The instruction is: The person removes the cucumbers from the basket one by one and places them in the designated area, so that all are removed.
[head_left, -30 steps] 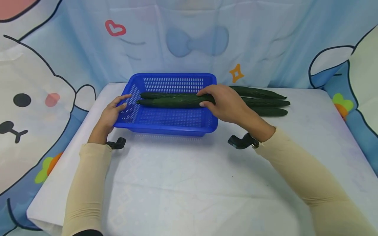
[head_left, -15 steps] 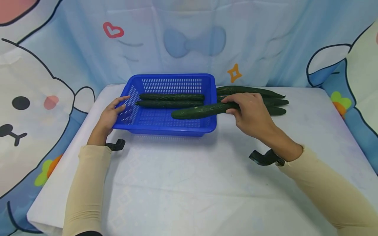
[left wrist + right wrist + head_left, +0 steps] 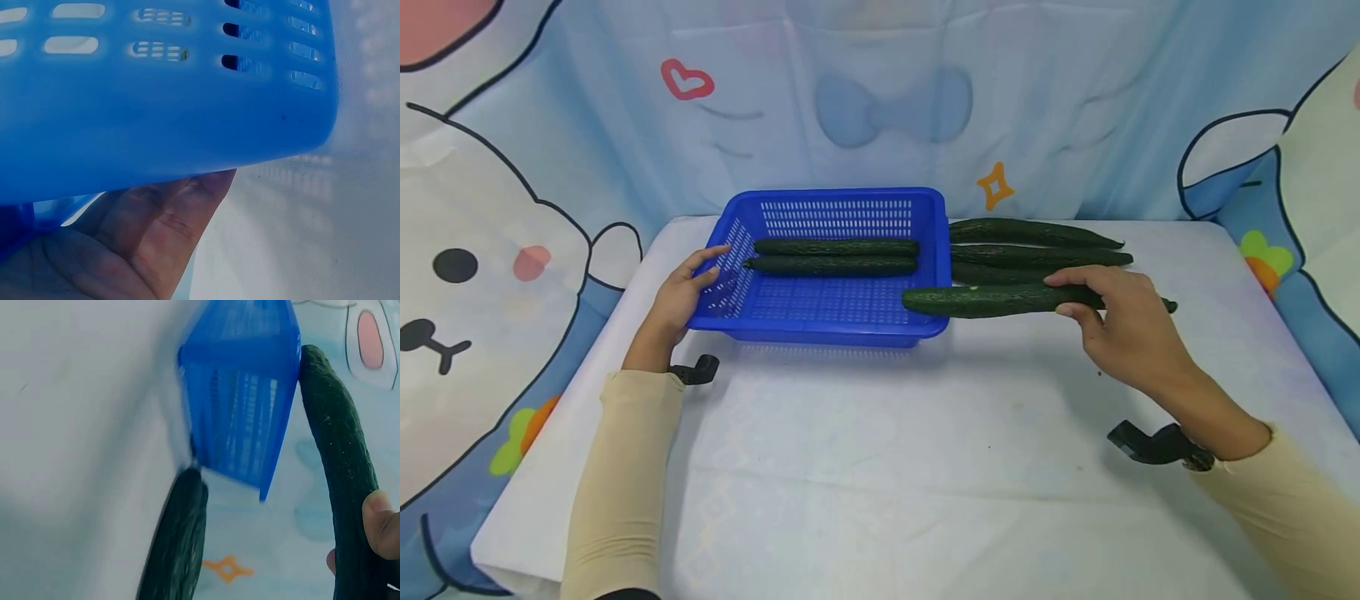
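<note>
A blue plastic basket [image 3: 842, 325] stands at the back of the table, with two cucumbers [image 3: 835, 266] lying side by side inside. My left hand [image 3: 679, 293] grips the basket's left rim; in the left wrist view its fingers [image 3: 181, 219] reach under that rim. Pinched between thumb and fingers, a long green cucumber [image 3: 985, 302] is held roughly level by my right hand [image 3: 1131, 325]. Its left tip overlaps the basket's right rim in the head view. The right wrist view shows the thumb [image 3: 380, 519] against the held cucumber.
Behind the held cucumber, three more cucumbers [image 3: 1037, 232] lie on the table right of the basket, the nearest partly covered. A white cloth [image 3: 865, 467] covers the table. A printed blue curtain [image 3: 895, 108] hangs behind it.
My right hand has drawn the cucumber out of the basket, moving it right and toward me. Two cucumbers stay inside. The left hand keeps its place on the rim.
</note>
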Available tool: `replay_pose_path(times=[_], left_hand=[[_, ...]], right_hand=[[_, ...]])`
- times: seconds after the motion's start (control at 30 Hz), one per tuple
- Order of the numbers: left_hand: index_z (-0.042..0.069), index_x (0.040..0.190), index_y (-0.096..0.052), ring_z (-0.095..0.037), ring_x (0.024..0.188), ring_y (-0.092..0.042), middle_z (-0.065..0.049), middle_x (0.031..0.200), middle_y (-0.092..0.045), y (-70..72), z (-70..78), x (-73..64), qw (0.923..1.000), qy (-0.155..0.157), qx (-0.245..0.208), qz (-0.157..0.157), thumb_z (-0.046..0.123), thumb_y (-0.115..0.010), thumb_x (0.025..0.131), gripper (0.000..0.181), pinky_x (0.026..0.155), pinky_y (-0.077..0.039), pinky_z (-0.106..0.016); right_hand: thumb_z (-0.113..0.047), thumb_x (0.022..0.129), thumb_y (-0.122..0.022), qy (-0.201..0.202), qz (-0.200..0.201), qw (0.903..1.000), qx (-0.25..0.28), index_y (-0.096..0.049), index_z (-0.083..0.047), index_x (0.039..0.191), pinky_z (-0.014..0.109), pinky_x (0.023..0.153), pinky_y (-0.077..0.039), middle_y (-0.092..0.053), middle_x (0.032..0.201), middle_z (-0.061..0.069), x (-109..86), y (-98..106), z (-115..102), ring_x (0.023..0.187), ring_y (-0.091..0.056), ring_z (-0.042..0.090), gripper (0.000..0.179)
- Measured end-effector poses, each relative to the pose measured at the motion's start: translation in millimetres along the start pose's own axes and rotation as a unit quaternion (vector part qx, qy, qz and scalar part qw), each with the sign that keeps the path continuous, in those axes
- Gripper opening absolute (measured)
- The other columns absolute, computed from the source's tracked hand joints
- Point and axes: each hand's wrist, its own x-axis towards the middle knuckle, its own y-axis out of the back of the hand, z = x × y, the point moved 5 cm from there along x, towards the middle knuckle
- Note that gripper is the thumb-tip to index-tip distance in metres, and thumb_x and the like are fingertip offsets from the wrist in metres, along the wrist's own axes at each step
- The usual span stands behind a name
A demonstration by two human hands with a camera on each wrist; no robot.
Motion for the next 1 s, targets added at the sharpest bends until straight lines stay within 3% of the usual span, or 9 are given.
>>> replay_pose_path(times=[0.3,0.4,0.43,0.53,0.67,0.87,0.93,1.0], left_hand=[[0.036,0.147,-0.043,-0.038,0.148,-0.026,-0.002,0.166,-0.015,0.0,1.0,0.8,1.0000,0.000,-0.001,0.002,0.031,-0.037,0.106,0.041,0.115,-0.028,-0.061],[0.036,0.147,-0.043,-0.038,0.147,-0.027,-0.002,0.166,-0.016,-0.2,-0.5,1.4,1.0000,-0.002,-0.003,0.003,0.031,-0.037,0.106,0.041,0.115,-0.029,-0.061],[0.036,0.147,-0.043,-0.038,0.147,-0.027,-0.002,0.166,-0.015,-0.2,-1.0,1.3,1.0000,-0.002,-0.003,0.003,0.031,-0.037,0.106,0.041,0.115,-0.029,-0.061],[0.035,0.147,-0.043,-0.038,0.148,-0.026,-0.002,0.166,-0.015,-0.1,-1.9,0.8,1.0000,-0.001,-0.001,0.004,0.031,-0.037,0.106,0.041,0.115,-0.028,-0.061],[0.035,0.147,-0.044,-0.038,0.147,-0.027,-0.003,0.166,-0.016,0.5,-1.9,0.7,1.0000,-0.002,-0.003,0.007,0.030,-0.038,0.106,0.041,0.115,-0.029,-0.061],[0.035,0.147,-0.044,-0.039,0.147,-0.027,-0.004,0.166,-0.016,-0.7,-0.8,2.3,0.9999,-0.004,-0.011,0.005,0.029,-0.037,0.106,0.041,0.115,-0.029,-0.061],[0.034,0.147,-0.044,-0.039,0.147,-0.027,-0.004,0.166,-0.016,-0.3,-0.8,2.3,0.9999,-0.002,-0.011,0.006,0.029,-0.037,0.106,0.041,0.115,-0.029,-0.061],[0.034,0.147,-0.044,-0.038,0.147,-0.027,-0.003,0.166,-0.016,0.3,-0.8,2.1,0.9999,0.000,-0.008,0.007,0.028,-0.038,0.106,0.041,0.115,-0.030,-0.060]], right_hand=[[0.004,0.087,-0.070,-0.053,0.011,0.9983,-0.023,-0.064,0.002,0.118,0.058,0.084,-0.044,-0.066,0.116,0.028,-16.9,19.8,43.6,0.089,-0.055,0.039,0.032],[0.001,0.088,-0.070,-0.063,0.004,0.9973,-0.038,-0.064,0.002,0.119,0.047,0.072,-0.045,-0.066,0.115,0.029,-16.7,20.0,54.2,0.076,-0.051,0.034,0.032],[0.000,0.089,-0.069,-0.067,-0.001,0.9970,-0.040,-0.064,0.001,0.119,0.043,0.067,-0.045,-0.066,0.114,0.029,-16.3,18.5,57.0,0.070,-0.049,0.031,0.032],[-0.004,0.090,-0.069,-0.070,-0.022,0.9961,-0.049,-0.064,-0.001,0.120,0.032,0.052,-0.032,-0.066,0.088,0.023,-13.4,9.1,61.8,0.053,-0.037,0.021,0.030],[-0.007,0.090,-0.069,-0.061,-0.046,0.9954,-0.058,-0.067,-0.003,0.118,0.031,0.048,-0.027,-0.050,0.061,0.008,-6.6,-10.2,63.4,0.045,-0.030,0.016,0.028],[-0.006,0.090,-0.070,-0.045,-0.060,0.9955,-0.058,-0.068,-0.001,0.117,0.032,0.049,-0.026,-0.066,0.077,0.021,7.0,-34.9,65.7,0.047,-0.033,0.018,0.027],[-0.008,0.091,-0.069,-0.054,-0.075,0.9943,-0.053,-0.067,-0.002,0.119,0.031,0.046,-0.025,-0.063,0.071,0.021,11.4,-40.5,67.8,0.045,-0.031,0.017,0.028],[-0.010,0.092,-0.068,-0.067,-0.096,0.9919,-0.049,-0.066,-0.004,0.121,0.029,0.042,-0.023,-0.053,0.055,0.013,15.1,-44.5,70.4,0.042,-0.029,0.016,0.029]])
